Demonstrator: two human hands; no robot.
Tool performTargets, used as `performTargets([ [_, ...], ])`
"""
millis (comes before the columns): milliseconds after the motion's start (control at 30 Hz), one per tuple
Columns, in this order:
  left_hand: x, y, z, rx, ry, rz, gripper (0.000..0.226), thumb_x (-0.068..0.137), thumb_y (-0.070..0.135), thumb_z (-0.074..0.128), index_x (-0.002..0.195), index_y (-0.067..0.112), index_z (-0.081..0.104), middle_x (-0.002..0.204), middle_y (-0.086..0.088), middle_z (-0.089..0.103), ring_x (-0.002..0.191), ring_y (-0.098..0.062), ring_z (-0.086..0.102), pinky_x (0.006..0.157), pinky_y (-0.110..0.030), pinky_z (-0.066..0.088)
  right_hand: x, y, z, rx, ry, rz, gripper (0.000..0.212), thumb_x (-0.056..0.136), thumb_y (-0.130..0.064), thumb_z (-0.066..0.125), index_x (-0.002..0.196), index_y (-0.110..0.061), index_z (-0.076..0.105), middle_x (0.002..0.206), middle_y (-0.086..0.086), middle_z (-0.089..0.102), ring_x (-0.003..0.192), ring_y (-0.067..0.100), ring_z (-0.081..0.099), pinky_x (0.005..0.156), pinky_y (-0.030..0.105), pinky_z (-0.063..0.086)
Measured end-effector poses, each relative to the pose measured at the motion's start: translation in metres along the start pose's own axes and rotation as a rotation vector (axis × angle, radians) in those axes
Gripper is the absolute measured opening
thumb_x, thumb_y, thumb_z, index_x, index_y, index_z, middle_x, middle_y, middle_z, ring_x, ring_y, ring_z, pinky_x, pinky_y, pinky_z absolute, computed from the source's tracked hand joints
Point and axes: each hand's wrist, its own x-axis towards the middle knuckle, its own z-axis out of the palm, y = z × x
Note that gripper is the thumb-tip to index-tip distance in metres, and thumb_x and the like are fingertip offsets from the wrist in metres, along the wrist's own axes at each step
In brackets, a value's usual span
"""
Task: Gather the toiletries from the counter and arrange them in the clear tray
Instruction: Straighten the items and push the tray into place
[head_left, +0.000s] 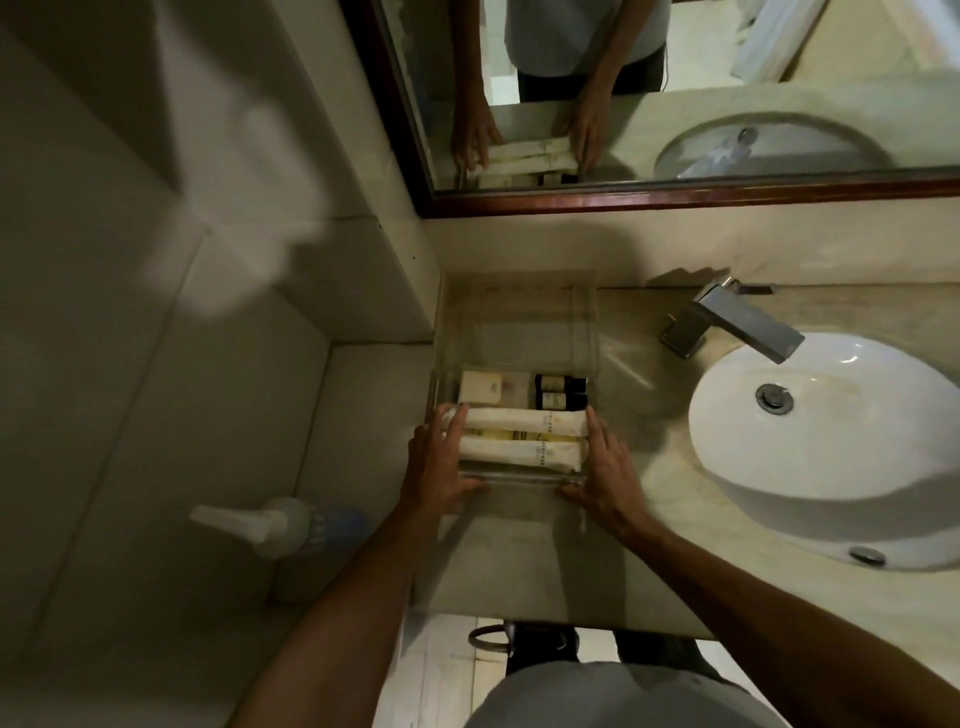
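Note:
The clear tray stands on the marble counter against the left wall, below the mirror. In its near half lie two long white wrapped packets side by side, a white soap box behind them at the left, and two small dark bottles at the right. My left hand grips the tray's near left corner, fingers over the packet ends. My right hand holds the near right corner. The tray's far half holds nothing.
A white sink basin with a square chrome tap fills the counter to the right. A white pump bottle stands on the tiled ledge at the left. The wood-framed mirror hangs just behind the tray.

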Motion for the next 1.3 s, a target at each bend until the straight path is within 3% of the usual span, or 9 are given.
performTargets([
  [467, 0.033, 0.003, -0.009, 0.010, 0.027, -0.033, 0.114, 0.053, 0.051, 0.088, 0.146, 0.031, 0.025, 0.151, -0.002, 0.020, 0.128, -0.027, 0.035, 0.104, -0.048, 0.038, 0.026, -0.006, -0.011, -0.013, 0.027, 0.028, 0.124, 0.066, -0.043, 0.086, 0.156, -0.031, 0.002, 0.152, 0.009, 0.031, 0.133, 0.026, 0.034, 0.107, 0.046, 0.037],
  [667, 0.049, 0.015, -0.009, -0.127, 0.078, -0.133, 0.107, 0.054, 0.046, 0.089, 0.142, 0.032, 0.031, 0.148, 0.000, 0.026, 0.129, -0.025, 0.036, 0.103, -0.045, 0.041, 0.043, -0.004, -0.013, -0.038, 0.138, 0.041, 0.102, 0.070, -0.042, 0.082, 0.152, -0.031, 0.022, 0.153, 0.007, 0.031, 0.131, 0.025, 0.037, 0.105, 0.044, 0.042],
  [800, 0.047, 0.019, 0.004, -0.006, 0.182, -0.187, 0.098, 0.059, 0.048, 0.086, 0.141, 0.024, 0.037, 0.144, -0.005, 0.036, 0.128, -0.027, 0.037, 0.105, -0.046, 0.038, 0.048, -0.005, -0.008, -0.125, 0.176, -0.006, 0.086, 0.072, -0.043, 0.081, 0.145, -0.025, 0.039, 0.147, 0.009, 0.034, 0.130, 0.027, 0.038, 0.104, 0.044, 0.042],
  [1000, 0.050, 0.019, 0.008, 0.169, 0.205, 0.020, 0.053, 0.076, 0.027, 0.077, 0.125, 0.019, 0.058, 0.130, -0.005, 0.055, 0.117, -0.024, 0.050, 0.097, -0.041, 0.046, 0.057, -0.005, -0.001, -0.228, 0.218, -0.110, 0.050, 0.085, -0.045, 0.069, 0.128, -0.023, 0.056, 0.133, 0.007, 0.050, 0.121, 0.026, 0.044, 0.097, 0.043, 0.044],
  [1300, 0.076, 0.020, 0.003, 0.188, 0.199, 0.061, 0.042, 0.075, 0.021, 0.075, 0.116, 0.017, 0.063, 0.118, -0.005, 0.062, 0.105, -0.024, 0.057, 0.089, -0.039, 0.049, 0.078, -0.005, -0.010, -0.277, 0.243, -0.128, 0.045, 0.088, -0.040, 0.068, 0.127, -0.019, 0.059, 0.129, 0.012, 0.051, 0.118, 0.029, 0.046, 0.097, 0.046, 0.044],
])
